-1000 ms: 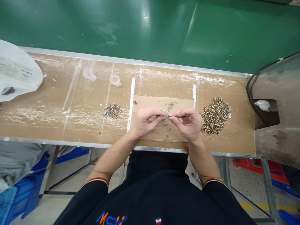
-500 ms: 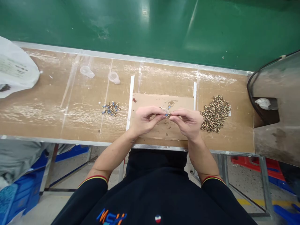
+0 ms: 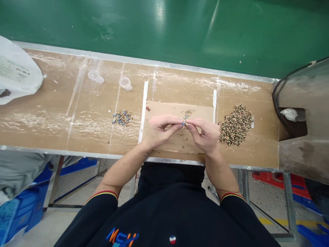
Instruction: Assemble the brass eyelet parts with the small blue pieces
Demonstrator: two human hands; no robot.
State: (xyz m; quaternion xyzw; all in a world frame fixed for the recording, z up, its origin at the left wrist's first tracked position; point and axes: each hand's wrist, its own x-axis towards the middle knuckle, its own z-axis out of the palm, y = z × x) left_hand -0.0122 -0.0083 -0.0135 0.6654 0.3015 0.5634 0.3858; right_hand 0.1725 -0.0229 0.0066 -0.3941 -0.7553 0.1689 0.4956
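Observation:
My left hand (image 3: 162, 131) and my right hand (image 3: 204, 133) meet over a cardboard sheet, thumbs and fingertips pinched. Between the fingertips is a small blue-and-brass fitting (image 3: 183, 124), held from both sides; its finer shape is too small to make out. Just beyond the fingers another blue-and-brass fitting (image 3: 186, 116) lies on the cardboard sheet (image 3: 169, 109) near a dark stain. To the right of my right hand spreads a big heap of small brass-coloured fittings (image 3: 236, 125). Left of the sheet lies a smaller group of blue-and-brass fittings (image 3: 122, 118).
Two clear plastic cups (image 3: 96, 77) lie toward the back left. A white bag (image 3: 17, 73) occupies the far left. White tape strips (image 3: 143, 109) flank the sheet. At the right, a metal housing (image 3: 313, 130) with a black cable (image 3: 276, 92) borders the table. Small red bits (image 3: 148, 108) lie on the sheet.
My hands have drawn slightly closer together, with the right hand shifted a little left and the fingertips slightly higher. The fitting stays between them. The heaps look the same.

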